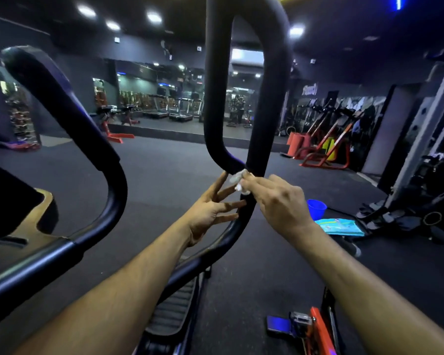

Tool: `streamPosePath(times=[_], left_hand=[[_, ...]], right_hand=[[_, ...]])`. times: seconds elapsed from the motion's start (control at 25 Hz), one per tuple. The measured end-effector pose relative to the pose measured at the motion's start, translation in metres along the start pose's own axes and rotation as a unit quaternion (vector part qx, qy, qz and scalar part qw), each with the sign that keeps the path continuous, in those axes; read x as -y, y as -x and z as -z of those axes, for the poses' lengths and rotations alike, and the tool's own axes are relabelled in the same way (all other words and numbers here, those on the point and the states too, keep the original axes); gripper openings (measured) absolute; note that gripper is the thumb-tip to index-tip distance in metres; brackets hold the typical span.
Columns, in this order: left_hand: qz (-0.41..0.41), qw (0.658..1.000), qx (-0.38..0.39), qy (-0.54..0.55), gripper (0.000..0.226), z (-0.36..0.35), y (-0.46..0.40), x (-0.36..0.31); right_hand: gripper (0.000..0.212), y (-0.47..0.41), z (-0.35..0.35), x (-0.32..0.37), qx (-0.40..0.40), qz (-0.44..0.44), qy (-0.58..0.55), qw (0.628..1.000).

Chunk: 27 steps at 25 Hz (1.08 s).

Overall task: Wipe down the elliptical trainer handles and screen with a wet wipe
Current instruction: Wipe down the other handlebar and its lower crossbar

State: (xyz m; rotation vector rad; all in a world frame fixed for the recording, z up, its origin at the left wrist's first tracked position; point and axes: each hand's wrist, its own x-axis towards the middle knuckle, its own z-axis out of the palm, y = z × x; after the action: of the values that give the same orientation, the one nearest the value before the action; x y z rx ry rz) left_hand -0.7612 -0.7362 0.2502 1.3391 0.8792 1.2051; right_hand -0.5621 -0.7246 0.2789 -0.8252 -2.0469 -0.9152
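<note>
At the lower bend of the matte black looped handle [251, 139], the right hand [277, 201] pinches a crumpled white wet wipe [237, 179] against the tube. The left hand [210, 211], fingers spread, touches the handle just below.

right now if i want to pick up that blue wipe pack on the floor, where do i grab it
Take the wipe pack by its long edges, coming straight down from above. It lies flat on the floor, so its broad top face is open while the underside is not. Its left end sits close below the blue bucket, so approach from the right end or middle. The right hand would first need to free itself of the white wipe.
</note>
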Motion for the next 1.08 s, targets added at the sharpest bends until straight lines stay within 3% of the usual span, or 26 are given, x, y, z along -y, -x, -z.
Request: streamPosePath(times=[0.12, 0.28, 0.48, 0.6, 0.72, 0.92, 1.08], left_hand=[[-0.013, 0.998, 0.005, -0.067, 0.078, -0.005, 0.001, 0.008], [-0.038, 0.988, -0.028, -0.148, 0.078, -0.014, -0.007, 0.018], [-0.067, 0.973, -0.045, -0.218, 0.075, -0.018, -0.001, 0.027], [-0.080, 0.971, -0.043, -0.221, 0.070, -0.023, 0.002, 0.030], [-0.083, 0.975, -0.034, -0.204, 0.071, -0.025, 0.000, 0.029], [-0.090, 0.975, -0.016, -0.204, 0.079, -0.024, -0.003, 0.033], [-0.100, 0.974, -0.011, -0.205, 0.084, -0.023, -0.006, 0.036]], right_hand=[[0.025, 0.025, 0.001, -0.019, -0.006, 0.032, -0.069, 0.997], [0.016, 0.000, 0.004, -0.019, -0.133, -0.120, -0.135, 0.975], [0.005, 0.004, -0.036, 0.014, -0.196, -0.209, -0.163, 0.944], [0.009, 0.029, -0.052, 0.027, -0.181, -0.239, -0.187, 0.936], [0.010, 0.034, -0.044, 0.022, -0.167, -0.244, -0.226, 0.928], [0.012, 0.001, -0.032, 0.007, -0.263, -0.257, -0.277, 0.888], [0.010, 0.023, -0.059, 0.012, -0.264, -0.238, -0.293, 0.887]])
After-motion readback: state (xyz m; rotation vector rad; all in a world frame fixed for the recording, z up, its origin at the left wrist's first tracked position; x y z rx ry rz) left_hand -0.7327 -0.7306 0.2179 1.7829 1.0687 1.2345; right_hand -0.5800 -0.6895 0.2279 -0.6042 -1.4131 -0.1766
